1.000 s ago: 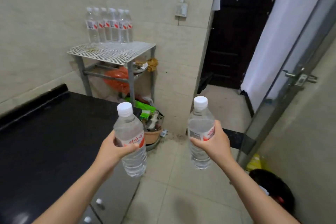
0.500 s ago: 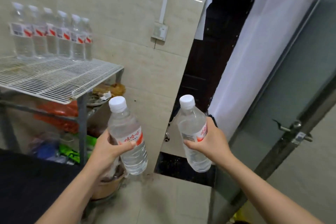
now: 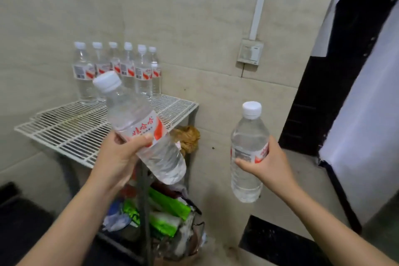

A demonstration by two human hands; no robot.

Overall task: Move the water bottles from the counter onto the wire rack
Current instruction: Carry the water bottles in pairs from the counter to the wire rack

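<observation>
My left hand point(image 3: 117, 157) grips a clear water bottle point(image 3: 138, 123) with a white cap and red label, tilted with its cap toward the upper left, over the front edge of the white wire rack point(image 3: 71, 129). My right hand point(image 3: 264, 163) holds a second water bottle point(image 3: 246, 149) upright, to the right of the rack and clear of it. Several more bottles point(image 3: 117, 71) stand in a row at the back of the rack against the tiled wall.
Below the rack's top sit a brown bundle point(image 3: 187, 138) and a basket of green and white packets point(image 3: 166, 216). The black counter point(image 3: 19, 233) lies at the lower left. A wall switch point(image 3: 250, 51) and a dark doorway point(image 3: 336, 71) are to the right.
The view has closed in on the rack. My left hand has raised its bottle and tilted it over the rack's front edge. My right hand still holds its bottle upright.
</observation>
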